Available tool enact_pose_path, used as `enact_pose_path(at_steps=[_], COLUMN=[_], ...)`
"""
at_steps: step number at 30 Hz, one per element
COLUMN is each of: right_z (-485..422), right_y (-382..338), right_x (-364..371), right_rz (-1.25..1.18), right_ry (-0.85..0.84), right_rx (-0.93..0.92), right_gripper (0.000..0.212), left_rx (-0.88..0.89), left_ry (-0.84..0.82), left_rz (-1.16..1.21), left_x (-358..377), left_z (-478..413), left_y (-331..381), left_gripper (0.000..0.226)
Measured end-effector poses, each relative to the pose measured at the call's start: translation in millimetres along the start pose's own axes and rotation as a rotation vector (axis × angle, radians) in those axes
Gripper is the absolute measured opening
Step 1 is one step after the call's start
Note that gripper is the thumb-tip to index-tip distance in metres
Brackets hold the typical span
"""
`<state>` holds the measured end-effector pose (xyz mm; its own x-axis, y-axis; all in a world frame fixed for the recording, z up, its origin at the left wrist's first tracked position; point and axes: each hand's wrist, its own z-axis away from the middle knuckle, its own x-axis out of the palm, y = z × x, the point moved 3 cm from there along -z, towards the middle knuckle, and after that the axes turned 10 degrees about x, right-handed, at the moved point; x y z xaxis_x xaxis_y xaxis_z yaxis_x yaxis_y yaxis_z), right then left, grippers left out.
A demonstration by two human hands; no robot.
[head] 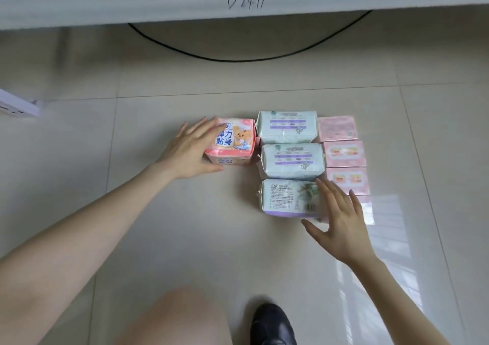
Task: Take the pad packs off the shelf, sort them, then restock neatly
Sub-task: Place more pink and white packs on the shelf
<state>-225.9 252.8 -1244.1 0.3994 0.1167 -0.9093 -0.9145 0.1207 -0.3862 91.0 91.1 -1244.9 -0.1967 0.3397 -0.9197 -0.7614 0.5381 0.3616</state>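
- Beige floor tiles [185, 225], frame centre: coral bear pack [232, 143], three mint packs [291, 159], pink packs [344, 154] rightmost.
- Left hand [190, 151], fingers straight, rests on the bear pack.
- Right hand [341, 220], fingers spread, touches the nearest mint pack [285, 196].
- Black cable [248, 58], upper centre; black shoe [272, 323], bottom.
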Motion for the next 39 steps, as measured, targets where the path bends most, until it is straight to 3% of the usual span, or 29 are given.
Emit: enact_pose_path(at_steps=[14,27,39], right_z=[-6,-13,-8], right_y=[1,-12,-63], right_x=[24,17,-76], right_rz=[0.013,-0.157,-0.383], right_ry=[-0.002,-0.124,-0.249], right_rx=[-0.067,0.001,0.157], right_gripper=[0.081,0.064,0.063], left_rx=[0.023,-0.134,-0.282], left_ry=[0.004,0.045,0.045], left_rz=[0.209,0.36,0.487], left_x=[-4,-18,-111], left_z=[-22,0,48], left_y=[-24,-25,19], left_gripper=[0.102,0.082,0.082])
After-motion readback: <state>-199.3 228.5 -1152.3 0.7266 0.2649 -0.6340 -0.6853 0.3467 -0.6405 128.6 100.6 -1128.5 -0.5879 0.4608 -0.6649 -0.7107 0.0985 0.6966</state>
